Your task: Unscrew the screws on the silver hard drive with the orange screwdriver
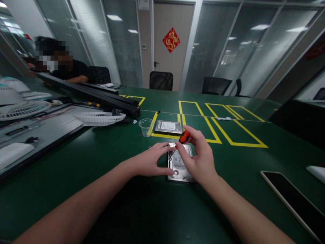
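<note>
A silver hard drive (178, 162) lies on the green table directly in front of me. With thumb and fingers spread along its left side, my left hand (153, 159) holds the drive against the table. My right hand (199, 152) grips a red-and-black screwdriver (185, 136), tilted so its shaft slants down to the drive's upper left part. The fingers partly cover the drive's right side and top edge; whether the tip sits in a screw I cannot tell. Beyond it, a second hard drive (168, 126) lies within yellow tape, beside a clear plastic cup (146, 127).
Long black bars (101, 95), a white fan grille (100, 117) and a large flat panel (63, 123) crowd the left. A phone-like dark slab (291, 200) lies at right. Yellow tape outlines (248, 145) mark the table. Another person (73, 69) sits at far left.
</note>
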A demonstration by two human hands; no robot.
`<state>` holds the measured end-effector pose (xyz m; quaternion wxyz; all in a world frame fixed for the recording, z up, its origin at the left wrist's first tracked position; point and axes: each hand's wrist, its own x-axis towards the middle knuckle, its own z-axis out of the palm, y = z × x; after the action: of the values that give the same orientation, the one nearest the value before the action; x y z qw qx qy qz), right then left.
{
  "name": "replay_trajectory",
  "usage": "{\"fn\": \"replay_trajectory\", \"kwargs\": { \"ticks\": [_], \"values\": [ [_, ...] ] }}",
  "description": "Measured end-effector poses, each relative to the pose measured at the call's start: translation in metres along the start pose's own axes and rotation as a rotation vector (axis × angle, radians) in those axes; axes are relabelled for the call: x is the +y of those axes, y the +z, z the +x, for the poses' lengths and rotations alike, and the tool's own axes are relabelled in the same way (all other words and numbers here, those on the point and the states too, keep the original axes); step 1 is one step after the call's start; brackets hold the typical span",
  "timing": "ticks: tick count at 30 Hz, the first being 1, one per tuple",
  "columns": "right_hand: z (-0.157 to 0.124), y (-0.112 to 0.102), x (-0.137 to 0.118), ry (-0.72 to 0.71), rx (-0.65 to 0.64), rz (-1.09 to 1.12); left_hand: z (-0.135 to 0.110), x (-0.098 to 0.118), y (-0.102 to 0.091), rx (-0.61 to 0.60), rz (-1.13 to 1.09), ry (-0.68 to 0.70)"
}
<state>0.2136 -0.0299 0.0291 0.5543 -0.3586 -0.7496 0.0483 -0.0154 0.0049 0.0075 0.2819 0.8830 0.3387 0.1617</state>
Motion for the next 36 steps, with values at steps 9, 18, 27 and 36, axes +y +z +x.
{"fn": "replay_trajectory", "kwargs": {
  "ticks": [9,18,27,36],
  "values": [
    [-0.0018,-0.0007,0.0007,0.008,0.007,-0.015,-0.0003,0.0022,-0.0013,0.008,-0.015,0.003],
    [-0.0062,0.0051,0.0030,0.104,0.005,0.118,-0.0003,-0.0012,0.0008,-0.018,0.031,-0.020],
    [-0.0015,-0.0003,0.0018,0.007,0.026,-0.033,0.0001,0.0000,0.0008,0.006,0.008,0.008],
    [-0.0046,0.0014,0.0021,0.041,-0.002,0.032,-0.0001,-0.0004,0.0005,0.013,-0.023,0.004]
  ]
}}
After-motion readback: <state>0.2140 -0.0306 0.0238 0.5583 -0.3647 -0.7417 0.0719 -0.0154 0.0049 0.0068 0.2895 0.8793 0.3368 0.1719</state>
